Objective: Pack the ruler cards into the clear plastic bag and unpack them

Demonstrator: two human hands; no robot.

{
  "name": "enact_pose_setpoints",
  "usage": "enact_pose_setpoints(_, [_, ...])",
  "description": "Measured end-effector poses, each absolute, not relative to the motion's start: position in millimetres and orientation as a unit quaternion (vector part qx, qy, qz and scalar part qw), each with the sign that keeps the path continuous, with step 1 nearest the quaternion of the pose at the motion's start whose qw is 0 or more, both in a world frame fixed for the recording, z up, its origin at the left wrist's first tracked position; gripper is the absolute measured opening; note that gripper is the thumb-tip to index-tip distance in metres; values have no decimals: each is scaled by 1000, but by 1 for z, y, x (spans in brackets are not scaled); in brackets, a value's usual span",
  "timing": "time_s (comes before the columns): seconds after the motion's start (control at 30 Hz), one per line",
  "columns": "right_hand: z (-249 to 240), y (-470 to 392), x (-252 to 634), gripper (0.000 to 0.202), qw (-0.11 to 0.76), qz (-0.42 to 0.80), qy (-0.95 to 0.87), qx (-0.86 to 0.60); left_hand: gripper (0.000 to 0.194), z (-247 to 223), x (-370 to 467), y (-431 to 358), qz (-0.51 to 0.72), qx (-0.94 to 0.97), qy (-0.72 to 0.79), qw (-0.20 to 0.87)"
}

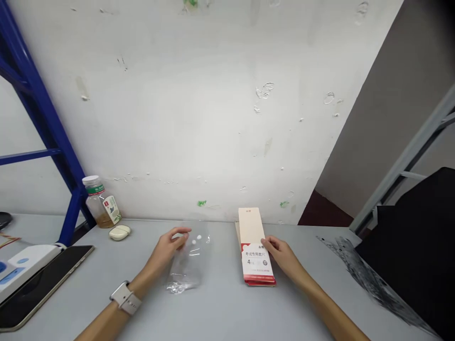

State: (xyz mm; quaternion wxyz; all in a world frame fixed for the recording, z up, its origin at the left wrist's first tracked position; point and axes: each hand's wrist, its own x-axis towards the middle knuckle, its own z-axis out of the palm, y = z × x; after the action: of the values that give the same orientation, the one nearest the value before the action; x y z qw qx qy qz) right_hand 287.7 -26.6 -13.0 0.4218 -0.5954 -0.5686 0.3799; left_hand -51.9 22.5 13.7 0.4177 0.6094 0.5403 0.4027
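Note:
A clear plastic bag (188,265) is on the grey table in front of me, with small white spots near its top and a crumpled lower end. My left hand (174,242), a white watch on its wrist, has its fingers curled together at the bag's upper left edge. To the right is a small stack of ruler-set packs (259,260), cream above with a red and white printed label below. At the stack's right side, my right hand (279,251) grips it with the thumb on the top pack; the other fingers are partly hidden.
Along the left lie a dark-screened phone (46,284), a white power strip (28,260) and a cream oval case (120,232). A bottle (103,203) stands by the blue metal frame (42,94). Behind the table (220,312) rises a white wall (199,118); a black object (415,255) is at right.

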Motion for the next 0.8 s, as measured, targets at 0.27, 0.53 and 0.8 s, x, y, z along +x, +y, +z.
enact_pose_setpoints(0.27, [-30, -18, 311, 28, 355, 271, -581, -680, 26, 0, -56, 29, 371, 638, 627, 249])
enact_pose_setpoints(0.53, [-25, -24, 305, 33, 329, 270, -597, -680, 26, -2, -52, 21, 329, 668, 630, 218])
enact_pose_setpoints(0.8, [-18, -31, 295, 32, 353, 317, -585, -657, 26, -5, -44, 17, 342, 653, 605, 300])
